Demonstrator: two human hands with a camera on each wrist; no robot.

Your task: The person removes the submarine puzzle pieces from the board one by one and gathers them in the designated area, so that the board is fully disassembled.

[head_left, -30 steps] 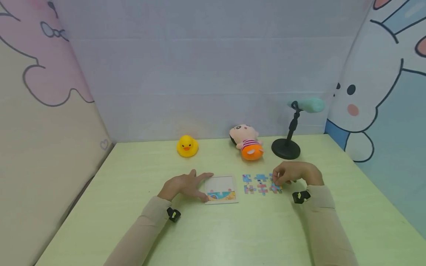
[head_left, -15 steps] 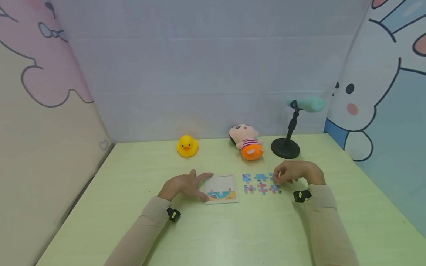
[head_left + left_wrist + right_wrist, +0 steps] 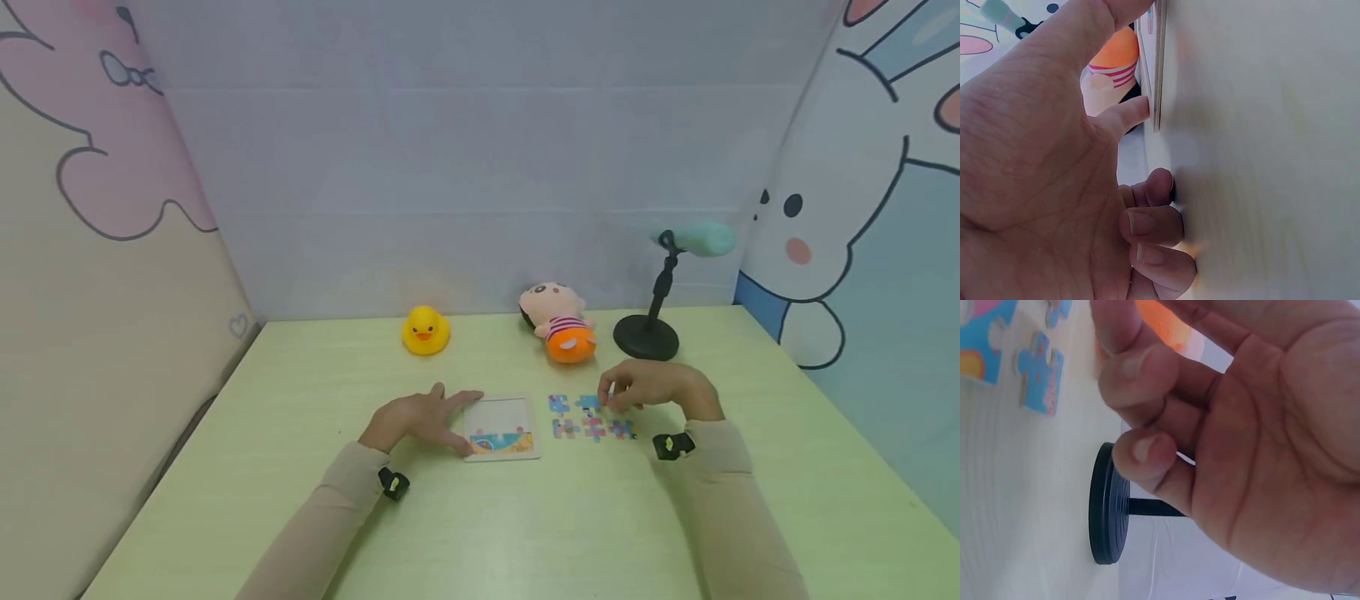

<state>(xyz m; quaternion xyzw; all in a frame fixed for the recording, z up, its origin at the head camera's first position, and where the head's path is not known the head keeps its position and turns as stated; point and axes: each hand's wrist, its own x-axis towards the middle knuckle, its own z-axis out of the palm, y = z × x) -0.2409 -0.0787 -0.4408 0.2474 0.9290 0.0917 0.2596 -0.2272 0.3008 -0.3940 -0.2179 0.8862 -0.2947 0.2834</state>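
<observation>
My left hand rests at the left side of a shallow puzzle tray, index finger at its far corner and thumb at its near one. Joined pieces with a sea-and-sand picture fill the tray's near strip; its upper part is bare. Two rows of loose jigsaw pieces lie right of the tray. My right hand hovers over the far row, fingers loosely bent and nothing visible in them. In the right wrist view, a blue piece lies flat near the fingers; thumb and index tips are out of that view.
At the back of the table stand a yellow rubber duck, a doll in orange shorts, and a black round-based stand bearing a mint-green object. A pale wall sheet rises behind them.
My right hand has shifted left from the far row's right end toward its middle. My left hand keeps its place at the tray, and the loose pieces look unmoved.
</observation>
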